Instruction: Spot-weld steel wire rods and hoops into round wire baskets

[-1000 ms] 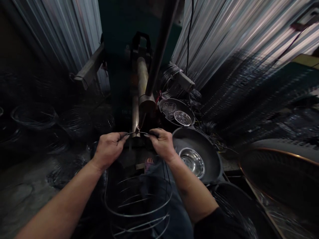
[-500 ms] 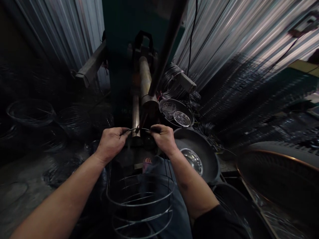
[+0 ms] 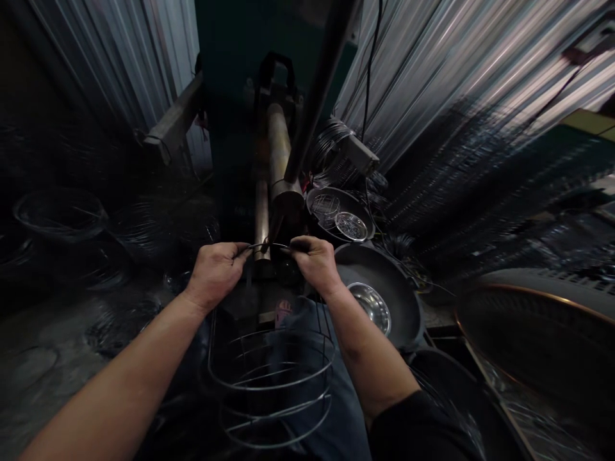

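Note:
My left hand (image 3: 217,272) pinches one side of a thin curved metal wire at the tip of a machine. On the opposite side, my right hand (image 3: 314,262) pinches the same wire between thumb and fingers. The wire's middle (image 3: 273,245) crosses the narrow pointed electrode under the thick metal cylinder (image 3: 281,150). Below it, a thinner metal rod (image 3: 262,221) reaches toward the wire. From the hands down to my lap hangs a round wire frame (image 3: 269,387) with several rings; it appears joined to the held wire, though my hands hide part of it.
A dark pan (image 3: 314,198) with small wire pieces and a shiny dish stands right of the machine. Nearer lies a larger dark pan (image 3: 398,288) holding a metal bowl (image 3: 372,307). A copper-rimmed round fan guard (image 3: 528,294) is at far right; wire baskets (image 3: 60,214) stand left.
Both hands stay at the electrode with the wire. The hanging wire frame has shifted slightly, and the whole view has moved a little.

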Demonstrator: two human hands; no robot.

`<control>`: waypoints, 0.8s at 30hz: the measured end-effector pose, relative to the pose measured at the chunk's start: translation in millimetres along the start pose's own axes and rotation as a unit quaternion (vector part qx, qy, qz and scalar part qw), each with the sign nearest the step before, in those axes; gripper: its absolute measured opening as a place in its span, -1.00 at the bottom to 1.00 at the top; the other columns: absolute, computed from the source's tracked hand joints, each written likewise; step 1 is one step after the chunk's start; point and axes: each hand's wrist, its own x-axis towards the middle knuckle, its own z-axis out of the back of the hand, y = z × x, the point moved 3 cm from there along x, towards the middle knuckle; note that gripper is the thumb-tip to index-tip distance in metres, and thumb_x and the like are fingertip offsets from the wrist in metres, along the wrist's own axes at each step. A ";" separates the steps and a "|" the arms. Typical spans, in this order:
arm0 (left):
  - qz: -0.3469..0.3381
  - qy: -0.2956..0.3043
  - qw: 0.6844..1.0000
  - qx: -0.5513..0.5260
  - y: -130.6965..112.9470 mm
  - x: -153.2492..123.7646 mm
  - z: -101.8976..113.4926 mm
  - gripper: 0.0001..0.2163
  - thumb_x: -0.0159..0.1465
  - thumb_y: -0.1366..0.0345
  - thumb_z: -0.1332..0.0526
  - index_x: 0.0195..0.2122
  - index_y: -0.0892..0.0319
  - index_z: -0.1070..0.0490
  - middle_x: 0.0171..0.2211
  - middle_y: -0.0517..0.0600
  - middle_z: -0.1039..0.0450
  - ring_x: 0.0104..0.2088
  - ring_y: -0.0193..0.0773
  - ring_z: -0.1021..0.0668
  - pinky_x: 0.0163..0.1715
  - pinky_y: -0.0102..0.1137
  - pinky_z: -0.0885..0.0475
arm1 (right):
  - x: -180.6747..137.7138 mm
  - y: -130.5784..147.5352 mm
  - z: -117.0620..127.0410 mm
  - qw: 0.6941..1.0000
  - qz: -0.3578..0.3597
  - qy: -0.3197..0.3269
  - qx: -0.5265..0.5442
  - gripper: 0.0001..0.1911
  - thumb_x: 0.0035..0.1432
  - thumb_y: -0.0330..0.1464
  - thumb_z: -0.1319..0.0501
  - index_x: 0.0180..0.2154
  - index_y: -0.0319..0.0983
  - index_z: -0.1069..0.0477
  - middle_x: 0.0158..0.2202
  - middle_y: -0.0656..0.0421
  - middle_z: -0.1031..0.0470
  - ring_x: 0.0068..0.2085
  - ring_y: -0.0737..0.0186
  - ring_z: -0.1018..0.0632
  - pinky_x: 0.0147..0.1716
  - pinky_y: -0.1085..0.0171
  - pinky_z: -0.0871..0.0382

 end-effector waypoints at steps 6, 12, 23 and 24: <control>-0.002 0.006 1.000 -0.004 2.1 0.8 -2.0 -0.72 0.20 0.16 -0.13 -0.21 0.12 -0.58 -0.25 -0.02 -0.60 -0.22 -0.17 -0.60 -0.15 -0.37 -0.47 | 0.4 -2.1 -1.0 1.000 -0.007 0.004 0.010 -0.91 -0.07 -0.46 -0.30 -0.44 -0.19 -0.58 -0.40 0.19 -0.60 -0.34 0.19 -0.58 -0.27 0.30 -0.42; -0.011 0.001 1.000 0.015 1.1 0.8 -1.6 -0.74 0.20 0.21 -0.16 -0.22 0.18 -0.58 -0.26 0.03 -0.59 -0.20 -0.15 -0.60 -0.15 -0.36 -0.45 | 2.2 -2.4 -1.8 0.999 -0.027 0.003 0.018 -0.92 -0.10 -0.45 -0.34 -0.45 -0.20 -0.58 -0.41 0.20 -0.61 -0.34 0.17 -0.58 -0.29 0.30 -0.41; 0.009 0.014 0.999 0.034 -3.3 2.8 -0.4 -0.76 0.20 0.26 -0.18 -0.20 0.20 -0.58 -0.23 0.06 -0.59 -0.16 -0.14 -0.59 -0.12 -0.37 -0.43 | 4.2 -1.5 -0.7 0.998 -0.059 0.017 0.009 -0.90 -0.11 -0.42 -0.37 -0.42 -0.23 -0.58 -0.39 0.18 -0.60 -0.30 0.15 -0.58 -0.26 0.29 -0.39; 0.010 0.015 0.999 0.037 -3.1 3.2 -0.6 -0.76 0.20 0.26 -0.18 -0.19 0.20 -0.58 -0.22 0.07 -0.58 -0.15 -0.13 -0.59 -0.11 -0.37 -0.43 | 5.0 -0.6 -0.6 0.998 -0.059 0.018 0.007 -0.89 -0.12 -0.41 -0.38 -0.42 -0.24 -0.58 -0.39 0.17 -0.60 -0.30 0.15 -0.57 -0.25 0.29 -0.39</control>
